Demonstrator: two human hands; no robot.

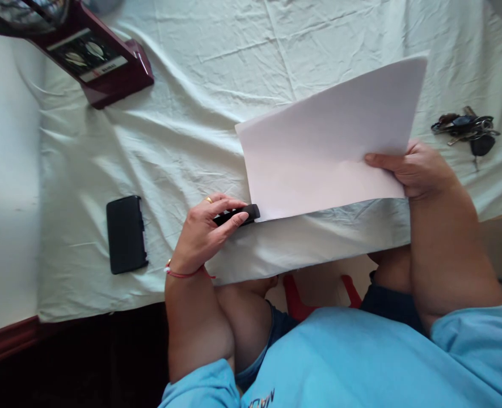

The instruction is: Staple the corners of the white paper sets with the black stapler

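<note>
My left hand [208,229] is closed around a black stapler [251,213], its thumb on the near side and fingers over the far side. The stapler's front end meets the near left corner of a stack of white paper sheets [327,141]. Whether the corner lies between its jaws I cannot tell. My right hand [421,170] grips the sheets by their right edge, thumb on top and the other fingers hidden underneath. The stack is tilted and slightly curved, its far right corner raised over the table.
A pale cloth covers the table [182,141]. At the left lies a black phone or case [126,234]. A dark red stand or fan base [101,62] is at the far left. A bunch of keys [467,130] lies at the right. A red stool [295,297] shows below.
</note>
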